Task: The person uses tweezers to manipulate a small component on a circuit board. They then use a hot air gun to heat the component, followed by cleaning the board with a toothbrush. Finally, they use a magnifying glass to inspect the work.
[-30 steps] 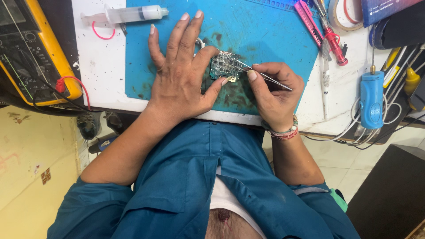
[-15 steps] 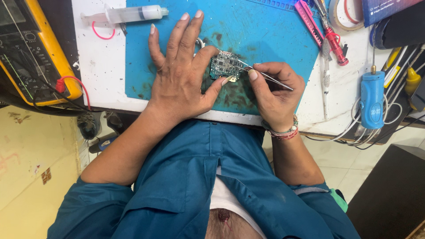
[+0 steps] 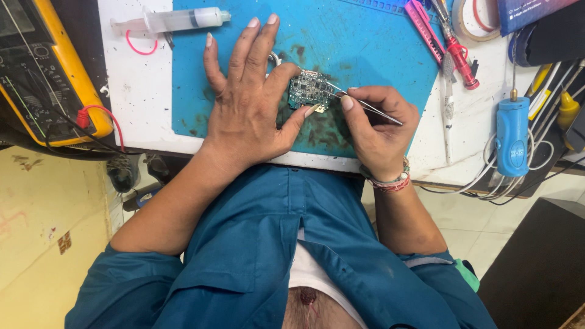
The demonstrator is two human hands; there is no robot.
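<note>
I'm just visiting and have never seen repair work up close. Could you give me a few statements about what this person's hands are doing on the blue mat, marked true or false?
1. The left hand presses a small circuit board onto the blue mat. True.
2. The right hand holds a screwdriver. False: it holds thin metal tweezers, tips at the board.
3. A syringe lies at the far side of the mat. True.
4. The yellow multimeter sits beside the right hand. False: it sits beyond the left hand.
5. The right wrist is bare. False: it wears a bracelet.
</note>
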